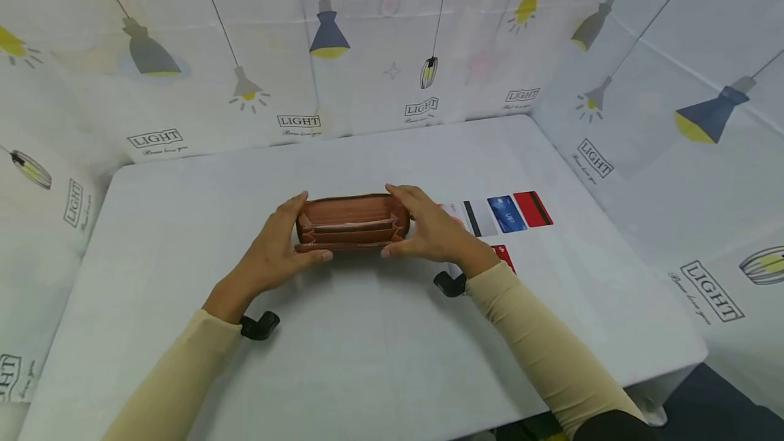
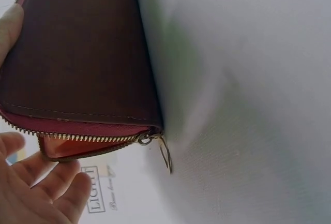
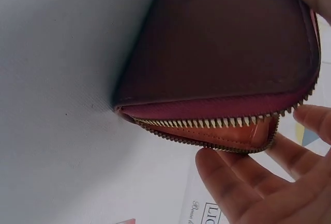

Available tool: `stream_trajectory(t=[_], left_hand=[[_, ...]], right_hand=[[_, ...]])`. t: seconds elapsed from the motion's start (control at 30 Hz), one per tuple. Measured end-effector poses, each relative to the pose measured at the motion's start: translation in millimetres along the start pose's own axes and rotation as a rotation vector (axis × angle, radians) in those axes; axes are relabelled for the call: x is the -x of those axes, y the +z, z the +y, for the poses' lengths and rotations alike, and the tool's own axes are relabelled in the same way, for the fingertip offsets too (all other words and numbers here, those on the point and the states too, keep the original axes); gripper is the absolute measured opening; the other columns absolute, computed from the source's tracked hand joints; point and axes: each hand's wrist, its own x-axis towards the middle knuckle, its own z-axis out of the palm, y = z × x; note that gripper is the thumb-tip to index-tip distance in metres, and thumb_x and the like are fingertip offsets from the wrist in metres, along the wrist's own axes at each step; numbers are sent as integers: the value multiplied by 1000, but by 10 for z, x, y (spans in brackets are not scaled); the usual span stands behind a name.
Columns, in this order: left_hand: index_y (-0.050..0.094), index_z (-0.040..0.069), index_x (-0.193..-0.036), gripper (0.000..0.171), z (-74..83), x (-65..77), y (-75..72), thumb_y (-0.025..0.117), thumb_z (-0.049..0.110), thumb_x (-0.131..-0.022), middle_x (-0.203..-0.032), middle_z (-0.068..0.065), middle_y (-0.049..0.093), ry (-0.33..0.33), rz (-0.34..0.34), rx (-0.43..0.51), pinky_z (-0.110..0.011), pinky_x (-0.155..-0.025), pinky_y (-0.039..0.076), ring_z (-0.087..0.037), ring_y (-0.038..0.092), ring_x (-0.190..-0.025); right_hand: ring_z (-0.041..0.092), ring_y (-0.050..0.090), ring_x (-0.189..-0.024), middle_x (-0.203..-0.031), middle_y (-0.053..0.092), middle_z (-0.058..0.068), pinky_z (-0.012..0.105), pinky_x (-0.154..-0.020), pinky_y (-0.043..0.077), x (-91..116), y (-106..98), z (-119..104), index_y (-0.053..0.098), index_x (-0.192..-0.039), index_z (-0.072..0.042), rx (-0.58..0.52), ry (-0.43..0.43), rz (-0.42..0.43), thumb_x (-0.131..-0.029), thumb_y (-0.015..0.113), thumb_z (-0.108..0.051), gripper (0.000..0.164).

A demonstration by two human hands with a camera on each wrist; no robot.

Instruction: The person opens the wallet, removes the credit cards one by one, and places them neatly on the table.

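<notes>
A brown zip-around wallet [image 1: 352,223] stands on the white table with its zipper undone and its mouth facing up, so the tan inner compartments show. My left hand [image 1: 278,243] holds its left end, thumb on the near side and fingers at the far side. At the right end my right hand [image 1: 431,226] grips it the same way. In the left wrist view the zipper pull [image 2: 165,154] hangs at the wallet's lower corner. The right wrist view shows the parted zipper teeth [image 3: 222,122] and the orange lining.
To the right lie several cards: a blue card [image 1: 507,214], a red card [image 1: 533,209] with a dark stripe, and a white card [image 1: 486,218] with a black stripe. Another red card [image 1: 503,257] is partly hidden by my right wrist. A lamp-patterned cloth [image 1: 367,87] borders the table.
</notes>
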Motion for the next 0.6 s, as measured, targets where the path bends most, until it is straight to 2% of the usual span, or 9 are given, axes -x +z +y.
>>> stream_trajectory(t=[0.1,0.2,0.27,0.4,0.6], left_hand=[[17,5,-167,113,-1,10,-4,87,42,-86,-146,-15,46,-13,22,-30,-56,-121,30,-33,34,-148],[21,4,-166,106,-9,9,-3,85,39,-89,-153,-18,43,2,48,-52,-56,-119,34,-33,38,-146],[28,2,-163,97,-16,12,2,84,36,-91,-145,-18,49,27,69,-64,-54,-112,41,-31,47,-133],[45,0,-155,77,-22,28,8,81,31,-94,-136,-15,56,60,106,-76,-49,-99,49,-27,54,-114],[56,1,-144,58,-23,64,-9,79,23,-95,-136,-14,61,85,152,-66,-49,-98,54,-29,62,-117]], right_hand=[[31,43,-146,-162,38,9,56,-115,42,0,17,5,30,-166,-19,30,-12,36,-79,90,-49,110],[29,51,-138,-154,47,9,52,-111,47,3,31,11,38,-163,-16,49,-30,72,-83,87,-50,99],[27,56,-131,-147,54,9,49,-107,50,5,39,13,46,-158,-13,61,-42,98,-85,86,-49,90],[24,62,-120,-134,64,7,44,-100,54,5,49,22,59,-147,-10,83,-69,145,-88,84,-43,72],[19,66,-109,-125,71,4,37,-94,59,9,50,26,69,-137,-10,53,-96,169,-92,83,-30,50]])
